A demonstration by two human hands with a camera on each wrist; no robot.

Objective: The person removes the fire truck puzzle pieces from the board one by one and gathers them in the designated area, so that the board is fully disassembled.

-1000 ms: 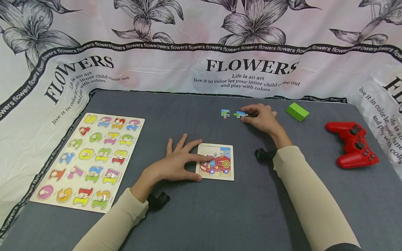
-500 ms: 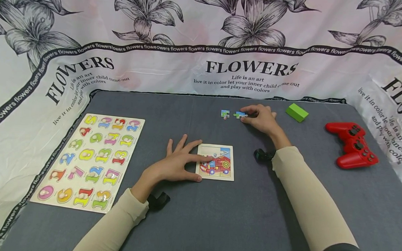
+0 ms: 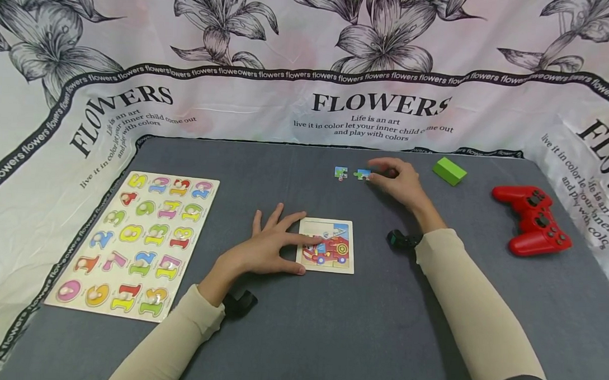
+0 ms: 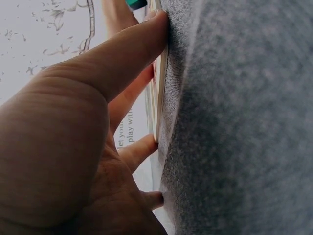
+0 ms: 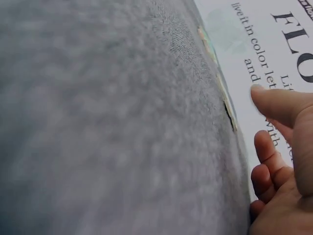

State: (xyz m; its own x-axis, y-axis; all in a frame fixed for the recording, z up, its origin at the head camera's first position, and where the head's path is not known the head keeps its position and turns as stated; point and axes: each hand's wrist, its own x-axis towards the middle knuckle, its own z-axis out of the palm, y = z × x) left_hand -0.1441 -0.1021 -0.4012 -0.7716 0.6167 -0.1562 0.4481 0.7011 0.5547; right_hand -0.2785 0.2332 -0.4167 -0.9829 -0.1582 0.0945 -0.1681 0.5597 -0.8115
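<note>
My left hand lies spread at the left side of a small wooden jigsaw board with a red vehicle picture. Its index finger reaches over the picture and the thumb touches the near left corner; in the left wrist view fingers line the board edge. At the far side of the table, two jigsaw pieces lie side by side. My right hand is just right of the right-hand jigsaw piece. In the right wrist view, the thumb stands apart from the flat-lying pieces, and the other fingers are loosely bent.
A number puzzle board with colourful knobbed numerals lies on the left. Beyond my right hand are a green block and a red game controller. Grey cloth covers the table, with a flower-printed sheet behind.
My right thumb and fingers have drawn back slightly to the right from the right-hand jigsaw piece, which shows more fully now. The left hand and the board have stayed put.
</note>
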